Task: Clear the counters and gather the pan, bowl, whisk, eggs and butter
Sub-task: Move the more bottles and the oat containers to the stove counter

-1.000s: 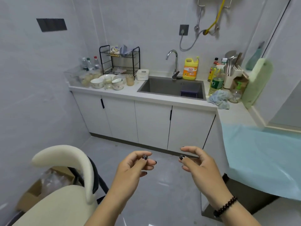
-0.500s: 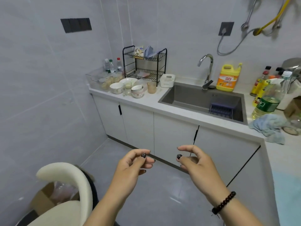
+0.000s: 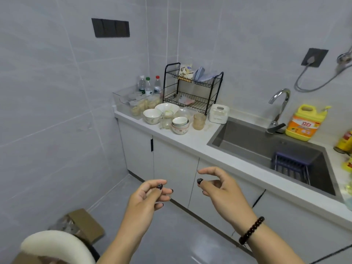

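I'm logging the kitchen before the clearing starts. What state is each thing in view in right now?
left hand: empty, fingers loosely curled, in the air.
right hand: empty, fingers loosely curled, in the air.
faucet: no water running.
sink: dry-looking, purple rack inside.
cabinet doors: closed.
stacked bowls: upright, nested.
detergent jug: upright, capped.
water bottles: upright, capped.

Both hands raised over grey floor, holding nothing: left hand point(image 3: 150, 195) and right hand point(image 3: 219, 187) loosely curled, apart. Beaded bracelet point(image 3: 251, 230) on right wrist. White counter point(image 3: 192, 141) ahead carries white bowl point(image 3: 152, 115), stacked bowls point(image 3: 180, 124), glass cup point(image 3: 199, 121), black wire rack point(image 3: 192, 90), bottles point(image 3: 149, 85) in corner. Grey sink point(image 3: 247, 141) right of these, tap point(image 3: 279, 109) behind, yellow detergent jug point(image 3: 304, 121) beside tap.
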{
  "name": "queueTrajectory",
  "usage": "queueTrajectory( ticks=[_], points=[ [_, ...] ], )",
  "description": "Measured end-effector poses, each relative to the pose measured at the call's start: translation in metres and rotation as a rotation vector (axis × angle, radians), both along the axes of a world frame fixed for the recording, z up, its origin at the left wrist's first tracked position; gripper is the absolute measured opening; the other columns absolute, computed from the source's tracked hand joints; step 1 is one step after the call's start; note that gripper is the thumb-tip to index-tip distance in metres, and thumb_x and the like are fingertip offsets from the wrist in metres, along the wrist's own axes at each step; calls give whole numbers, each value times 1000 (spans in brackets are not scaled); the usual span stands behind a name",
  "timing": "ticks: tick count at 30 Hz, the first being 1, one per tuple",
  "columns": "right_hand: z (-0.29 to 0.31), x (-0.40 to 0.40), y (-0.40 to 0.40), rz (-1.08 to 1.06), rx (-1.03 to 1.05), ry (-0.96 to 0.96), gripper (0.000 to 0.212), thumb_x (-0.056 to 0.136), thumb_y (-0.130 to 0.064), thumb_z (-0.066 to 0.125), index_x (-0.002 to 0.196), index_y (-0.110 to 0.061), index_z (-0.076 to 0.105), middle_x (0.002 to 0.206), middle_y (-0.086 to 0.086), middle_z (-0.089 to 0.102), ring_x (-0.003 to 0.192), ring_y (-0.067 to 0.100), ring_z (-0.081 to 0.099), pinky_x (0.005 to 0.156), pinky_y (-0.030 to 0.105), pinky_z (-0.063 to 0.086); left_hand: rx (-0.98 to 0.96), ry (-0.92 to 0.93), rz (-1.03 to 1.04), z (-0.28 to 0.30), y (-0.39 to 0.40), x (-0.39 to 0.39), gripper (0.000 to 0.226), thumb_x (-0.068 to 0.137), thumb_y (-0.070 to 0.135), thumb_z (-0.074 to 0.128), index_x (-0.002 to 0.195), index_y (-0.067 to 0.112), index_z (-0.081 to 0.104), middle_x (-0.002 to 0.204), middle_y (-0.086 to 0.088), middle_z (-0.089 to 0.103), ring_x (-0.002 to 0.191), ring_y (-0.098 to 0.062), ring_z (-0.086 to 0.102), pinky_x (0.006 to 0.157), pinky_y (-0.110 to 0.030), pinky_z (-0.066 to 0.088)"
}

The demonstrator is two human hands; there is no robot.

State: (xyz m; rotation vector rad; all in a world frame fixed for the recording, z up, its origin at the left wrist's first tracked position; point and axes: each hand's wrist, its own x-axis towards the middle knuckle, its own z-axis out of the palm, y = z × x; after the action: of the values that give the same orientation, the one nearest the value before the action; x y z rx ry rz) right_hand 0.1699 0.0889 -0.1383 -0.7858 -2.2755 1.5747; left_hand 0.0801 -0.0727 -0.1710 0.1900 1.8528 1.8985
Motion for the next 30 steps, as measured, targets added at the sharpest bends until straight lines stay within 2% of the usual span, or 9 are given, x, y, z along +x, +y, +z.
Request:
queueTrajectory(
  ticks=[5, 10, 14, 18, 21, 24, 26, 30],
  points=[
    [-7, -88, 13, 16, -20, 12, 18, 88, -24, 61, 99, -38, 61, 100, 11, 68, 93, 30, 65, 57, 11, 44, 2, 11, 4, -1, 16, -77, 25, 98, 6, 46, 101, 16, 69, 84, 0, 76, 73, -7, 67, 74, -26, 50],
    [-16, -149, 44, 44, -36, -17, 16, 88, -25, 61, 98, -38, 61, 104, 7, 66, 90, 25, 66, 57, 10, 44, -1, -35, 20, -3, 45, -133, 26, 98, 4, 45, 99, 16, 69, 83, -2, 76, 70, -6, 68, 74, -26, 50],
    [-26, -200, 81, 67, -70, -27, 16, 88, -25, 62, 99, -38, 61, 99, 14, 69, 93, 33, 64, 61, 18, 45, -30, -53, 50, -9, 78, -182, 25, 98, 6, 46, 100, 17, 69, 84, -2, 76, 72, -7, 68, 73, -24, 51],
    [-35, -258, 121, 96, -85, -10, 19, 86, -22, 66, 98, -37, 62, 96, 19, 68, 93, 32, 64, 83, 36, 52, -68, -36, 50, -10, 123, -231, 25, 98, 6, 46, 100, 16, 68, 84, -1, 76, 74, -7, 68, 65, -14, 50],
    [-32, -305, 156, 119, -76, 3, 19, 85, -20, 66, 98, -35, 63, 94, 15, 69, 91, 29, 64, 89, 44, 52, -74, -16, 68, -4, 160, -273, 25, 98, 5, 46, 100, 16, 68, 82, 1, 76, 70, -4, 67, 64, -13, 49],
    [-22, -348, 188, 152, -73, 41, 20, 85, -18, 65, 97, -34, 63, 104, 0, 68, 92, 20, 64, 91, 39, 51, -70, 24, 104, 6, 185, -312, 26, 97, 5, 46, 100, 17, 69, 85, 1, 76, 72, -5, 68, 65, -14, 50],
    [-20, -377, 208, 172, -65, 40, 20, 86, -16, 65, 97, -32, 63, 105, -2, 66, 92, 19, 64, 90, 36, 51, -61, 24, 126, 8, 199, -338, 26, 97, 6, 47, 100, 17, 69, 86, 0, 76, 74, -7, 69, 67, -17, 49],
    [-22, -426, 228, 212, -78, 45, 19, 87, -18, 65, 99, -33, 63, 101, 3, 66, 89, 23, 65, 70, 22, 49, -58, 12, 165, 10, 211, -385, 26, 97, 5, 47, 98, 17, 70, 84, 0, 76, 75, -9, 70, 68, -21, 48]
  ],
)
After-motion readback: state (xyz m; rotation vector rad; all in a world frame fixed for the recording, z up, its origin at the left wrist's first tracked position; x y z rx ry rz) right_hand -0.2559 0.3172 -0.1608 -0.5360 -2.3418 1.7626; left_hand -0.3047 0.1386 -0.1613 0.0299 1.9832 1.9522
